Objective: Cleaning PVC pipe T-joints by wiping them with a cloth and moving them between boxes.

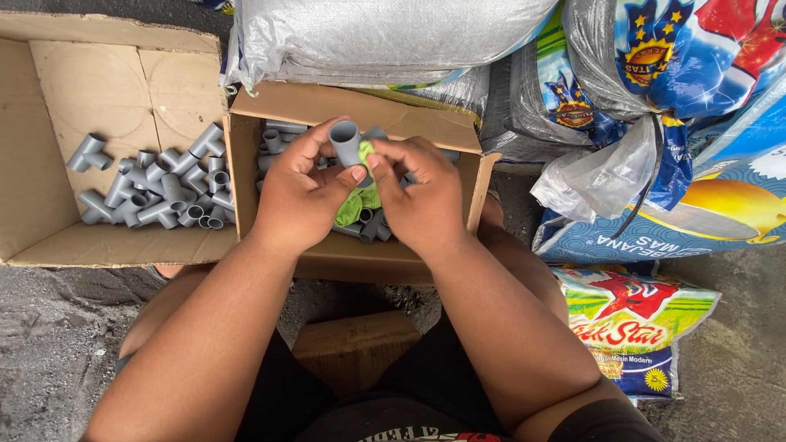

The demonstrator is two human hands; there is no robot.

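Observation:
My left hand (301, 190) grips a grey plastic pipe fitting (345, 141) with its round open end pointing up. My right hand (416, 195) presses a green cloth (358, 203) against the side of that fitting. Both hands hover over a small cardboard box (270, 105) that holds several more grey fittings (274, 141), mostly hidden under my hands.
A larger open cardboard box (57, 98) at the left holds a heap of several grey tee fittings (160, 188). Woven and printed plastic sacks (655, 98) are stacked behind and to the right. A wooden block (356, 344) sits between my knees on grey ground (49, 327).

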